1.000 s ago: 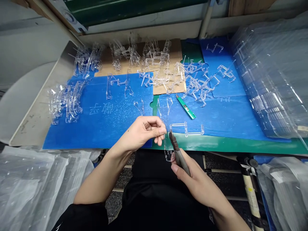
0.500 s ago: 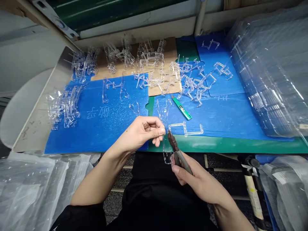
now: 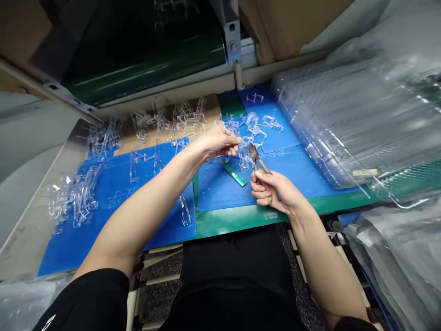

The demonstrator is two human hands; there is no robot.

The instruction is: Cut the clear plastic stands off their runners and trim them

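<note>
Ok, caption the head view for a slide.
Left hand near clear acrylic stands on blue sheets, right hand gripping pliers.

The clear acrylic stands [image 3: 74,197] look glossy, the blue corrugated plastic sheet [image 3: 79,241] matt, and the grey-handled metal hand tool [image 3: 260,162] apparently smooth.

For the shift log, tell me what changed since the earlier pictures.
The left hand has moved forward, away from the body, to just short of the pile of clear plastic pieces; whether it holds anything is hard to tell. The right hand has kept its cutters and moved forward too. The green utility knife stayed on the blue sheet.
</note>
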